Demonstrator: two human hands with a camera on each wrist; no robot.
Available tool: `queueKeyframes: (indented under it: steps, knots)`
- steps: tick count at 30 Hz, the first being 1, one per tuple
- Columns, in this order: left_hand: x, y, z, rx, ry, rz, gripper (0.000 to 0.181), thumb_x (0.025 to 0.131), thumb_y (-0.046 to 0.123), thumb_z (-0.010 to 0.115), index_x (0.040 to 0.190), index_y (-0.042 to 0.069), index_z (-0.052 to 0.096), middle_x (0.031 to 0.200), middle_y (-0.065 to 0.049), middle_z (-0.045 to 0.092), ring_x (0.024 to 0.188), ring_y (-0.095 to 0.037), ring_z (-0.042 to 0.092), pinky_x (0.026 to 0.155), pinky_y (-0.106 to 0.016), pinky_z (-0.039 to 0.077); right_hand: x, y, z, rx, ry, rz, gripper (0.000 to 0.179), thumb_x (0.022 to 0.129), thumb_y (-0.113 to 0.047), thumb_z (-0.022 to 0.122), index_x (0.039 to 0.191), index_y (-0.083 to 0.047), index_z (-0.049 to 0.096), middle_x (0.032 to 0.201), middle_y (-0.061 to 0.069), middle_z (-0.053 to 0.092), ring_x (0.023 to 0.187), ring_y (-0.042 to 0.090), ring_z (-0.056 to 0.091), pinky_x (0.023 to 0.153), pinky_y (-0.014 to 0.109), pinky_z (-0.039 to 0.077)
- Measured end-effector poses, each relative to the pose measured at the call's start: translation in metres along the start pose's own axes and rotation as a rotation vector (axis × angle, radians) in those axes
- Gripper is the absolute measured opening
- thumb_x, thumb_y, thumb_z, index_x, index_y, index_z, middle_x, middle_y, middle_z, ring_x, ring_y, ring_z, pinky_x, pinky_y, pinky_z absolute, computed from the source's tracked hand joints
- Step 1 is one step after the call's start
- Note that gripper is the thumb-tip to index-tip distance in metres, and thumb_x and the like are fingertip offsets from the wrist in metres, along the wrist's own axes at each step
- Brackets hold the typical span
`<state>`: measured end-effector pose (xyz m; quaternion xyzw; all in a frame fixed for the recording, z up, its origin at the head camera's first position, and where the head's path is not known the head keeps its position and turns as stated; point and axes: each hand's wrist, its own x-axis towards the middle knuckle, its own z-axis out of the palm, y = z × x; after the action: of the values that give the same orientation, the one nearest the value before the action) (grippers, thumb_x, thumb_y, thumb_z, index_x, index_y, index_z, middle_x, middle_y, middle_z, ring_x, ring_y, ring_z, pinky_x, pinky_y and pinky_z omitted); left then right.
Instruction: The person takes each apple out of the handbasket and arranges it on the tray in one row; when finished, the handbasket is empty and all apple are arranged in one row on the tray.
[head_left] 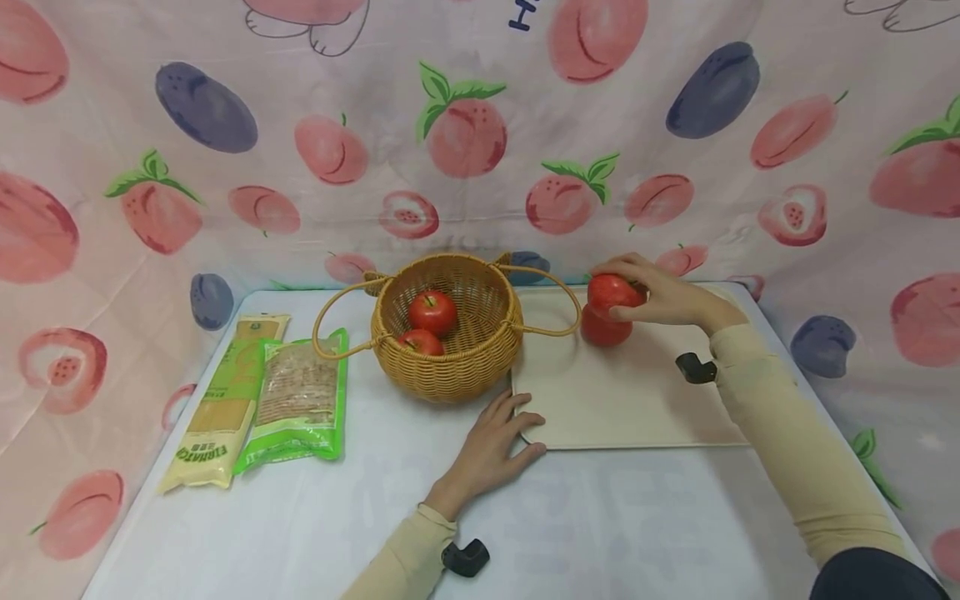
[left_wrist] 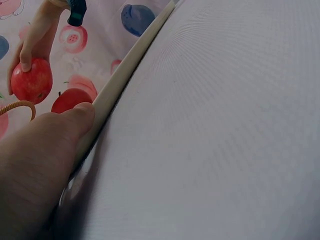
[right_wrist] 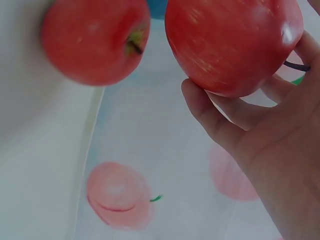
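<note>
My right hand grips a red apple above the right half of a pale board. Directly below it, a second red apple sits on the board; the right wrist view shows a gap between the held apple and the stemmed one. At the board's near left corner rests my left hand, its fingers spread over the edge. The left wrist view shows its thumb against the board's rim. Two more red apples, one farther back and one nearer, lie inside a wicker basket.
Left of the basket lie a long yellow-green packet and a green-edged clear bag. The basket's looped handles stick out on both sides, one over the board. A fruit-print cloth hangs behind the white table.
</note>
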<state>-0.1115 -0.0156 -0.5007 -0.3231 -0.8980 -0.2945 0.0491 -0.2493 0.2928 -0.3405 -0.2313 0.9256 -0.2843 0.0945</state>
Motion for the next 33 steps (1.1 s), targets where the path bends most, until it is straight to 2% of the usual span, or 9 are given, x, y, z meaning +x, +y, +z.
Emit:
queueKeyframes:
  steps: [8, 16, 23, 33]
  knots:
    - [-0.001, 0.000, -0.001, 0.004, 0.005, -0.001, 0.036, 0.090, 0.048, 0.057, 0.119, 0.026, 0.059, 0.143, -0.003, 0.044, 0.140, -0.031, 0.031, 0.113, -0.047, 0.030, -0.011, 0.014, 0.001, 0.012, 0.002, 0.054, 0.062, 0.080, -0.033, 0.074, 0.135, -0.031, 0.046, 0.138, 0.000, 0.038, 0.119, 0.026, 0.045, 0.096, 0.058, 0.044]
    - [0.000, 0.000, -0.001, 0.006, -0.001, -0.009, 0.038, 0.090, 0.050, 0.056, 0.120, 0.027, 0.058, 0.144, -0.002, 0.043, 0.141, -0.029, 0.029, 0.115, -0.046, 0.028, -0.020, 0.030, 0.001, 0.005, 0.035, 0.053, 0.065, 0.078, -0.031, 0.077, 0.135, -0.026, 0.047, 0.138, 0.002, 0.038, 0.121, 0.028, 0.043, 0.096, 0.061, 0.042]
    - [0.001, 0.000, -0.002, 0.009, 0.004, -0.004, 0.037, 0.090, 0.050, 0.056, 0.120, 0.026, 0.059, 0.143, -0.003, 0.044, 0.141, -0.030, 0.030, 0.114, -0.047, 0.029, -0.027, 0.042, 0.001, -0.021, 0.055, 0.075, 0.064, 0.078, -0.035, 0.076, 0.135, -0.027, 0.047, 0.133, 0.007, 0.040, 0.116, 0.032, 0.046, 0.094, 0.063, 0.041]
    - [0.001, 0.000, -0.002, 0.015, -0.004, -0.010, 0.037, 0.090, 0.051, 0.055, 0.120, 0.028, 0.059, 0.143, -0.002, 0.044, 0.141, -0.029, 0.029, 0.114, -0.046, 0.029, -0.032, 0.058, 0.006, -0.026, 0.081, 0.066, 0.060, 0.079, -0.027, 0.075, 0.133, -0.022, 0.049, 0.132, 0.011, 0.040, 0.117, 0.033, 0.042, 0.093, 0.062, 0.040]
